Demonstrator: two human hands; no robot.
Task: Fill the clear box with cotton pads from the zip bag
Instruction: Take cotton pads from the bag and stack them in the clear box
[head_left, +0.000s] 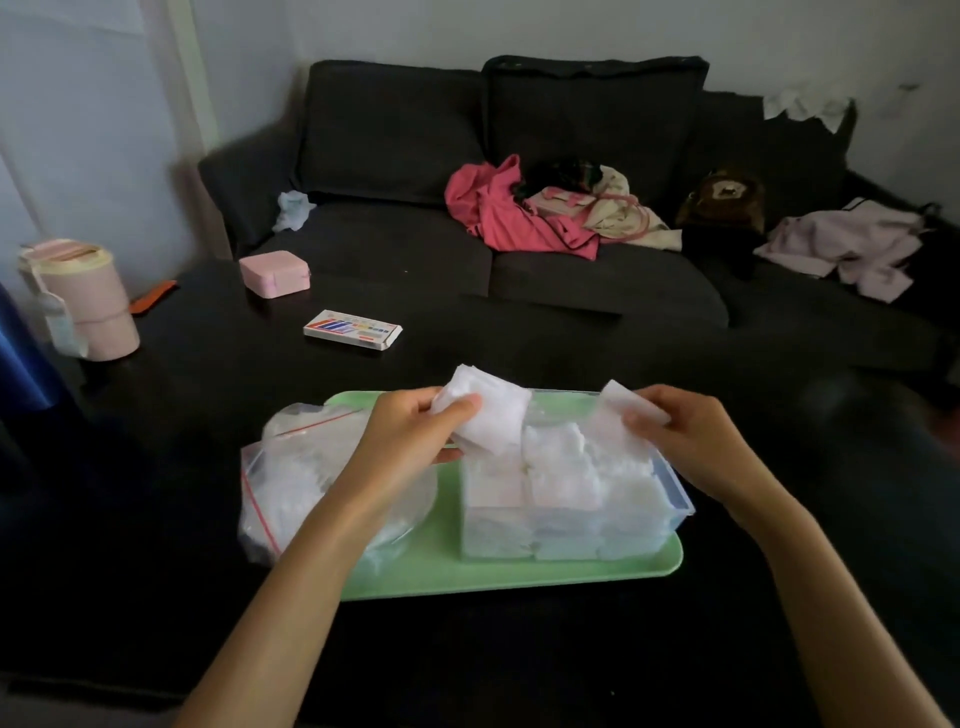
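From where I stood, the clear box sat on the right half of a green tray on the dark desk, already packed nearly to its rim with upright rows of cotton pads, so the filling looked close to done. The zip bag, still holding plenty of pads, lay at nine o'clock from the box, half on the tray's left edge. The left hand hovered over the box's far-left corner, its fingers and thumb curled round a thick stack of pads, which it held tilted above the rows. The right hand, at three o'clock from the left one, pinched a thinner wad between thumb and fingers over the box's far-right side; neither hand was slack. To seat the stack well, I judged it should be squared up, stood on edge in line with the rows already there, and eased down into whatever gap remained, with the neighbouring pads pressed aside so nothing buckled or spilled over the rim. A small printed carton lay at twelve o'clock, well apart from the tray.
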